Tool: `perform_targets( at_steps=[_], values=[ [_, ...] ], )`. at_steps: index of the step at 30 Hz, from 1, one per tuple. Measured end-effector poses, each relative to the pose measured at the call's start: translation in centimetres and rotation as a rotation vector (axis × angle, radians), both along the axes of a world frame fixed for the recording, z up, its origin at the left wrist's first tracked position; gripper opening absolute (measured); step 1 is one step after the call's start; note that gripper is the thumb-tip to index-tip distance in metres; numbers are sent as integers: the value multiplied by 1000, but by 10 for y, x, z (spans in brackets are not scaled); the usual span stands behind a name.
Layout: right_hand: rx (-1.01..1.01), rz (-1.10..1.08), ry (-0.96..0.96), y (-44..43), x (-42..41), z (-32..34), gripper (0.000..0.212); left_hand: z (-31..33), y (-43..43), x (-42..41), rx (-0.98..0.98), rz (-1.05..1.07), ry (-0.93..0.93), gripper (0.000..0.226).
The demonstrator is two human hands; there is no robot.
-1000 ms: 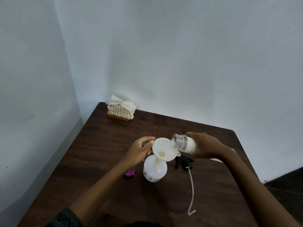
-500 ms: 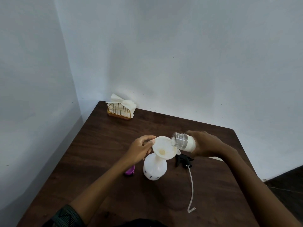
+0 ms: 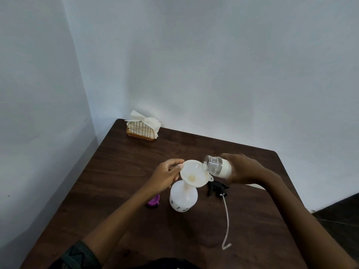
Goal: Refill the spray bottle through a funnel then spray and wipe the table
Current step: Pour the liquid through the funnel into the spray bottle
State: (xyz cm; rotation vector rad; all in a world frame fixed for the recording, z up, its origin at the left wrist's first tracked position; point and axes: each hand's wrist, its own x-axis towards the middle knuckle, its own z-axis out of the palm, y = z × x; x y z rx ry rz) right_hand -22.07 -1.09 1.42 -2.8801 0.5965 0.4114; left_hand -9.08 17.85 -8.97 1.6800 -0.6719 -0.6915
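Dark brown wood-grain surface (image 3: 124, 171), set into a corner of pale walls. Item one: white spray bottle (image 3: 183, 199), upright near the middle of the surface, small dark marks near its base, its spray head removed. Item two: white funnel (image 3: 194, 174), stem seated in the bottle's neck, bowl tilted slightly toward the camera, a yellowish spot at its centre. Item three: small clear refill bottle (image 3: 217, 167), uncapped, tipped nearly on its side with its mouth at the far right edge of the funnel's bowl; white liquid fills the part nearest the grip, while the threaded neck looks clear. Left hand (image 3: 166, 177): thumb and fingers closed in a pinch on the funnel's left rim. Right hand (image 3: 244, 169): fingers wrapped around the refill bottle's body, holding it above the surface. Item four: black trigger spray head (image 3: 216, 188), lying on the surface just right of the spray bottle, under the refill bottle, with its translucent dip tube (image 3: 226, 220) trailing toward the near edge and hooked at the end. Item five: purple cap (image 3: 153, 201), on the surface left of the spray bottle, partly hidden by the left forearm. Item six: gold wire napkin holder (image 3: 142, 132), at the far left corner, holding white paper napkins (image 3: 144, 120). A dark patterned sleeve (image 3: 81, 255) shows at the lower left.
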Motion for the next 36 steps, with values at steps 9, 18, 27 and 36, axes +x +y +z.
perform_targets(
  at_steps=[9,18,27,36],
  values=[
    [-5,-3,9,1,0,2,45,0,0,-1,-7,0,-1,31],
    [3,-9,5,1,0,2,42,0,0,0,-2,2,1,30],
    [15,-4,-1,2,-1,0,41,3,2,-1,1,-3,4,31],
    [49,-9,-18,0,-4,-2,43,8,2,-2,11,-2,1,32]
  ],
)
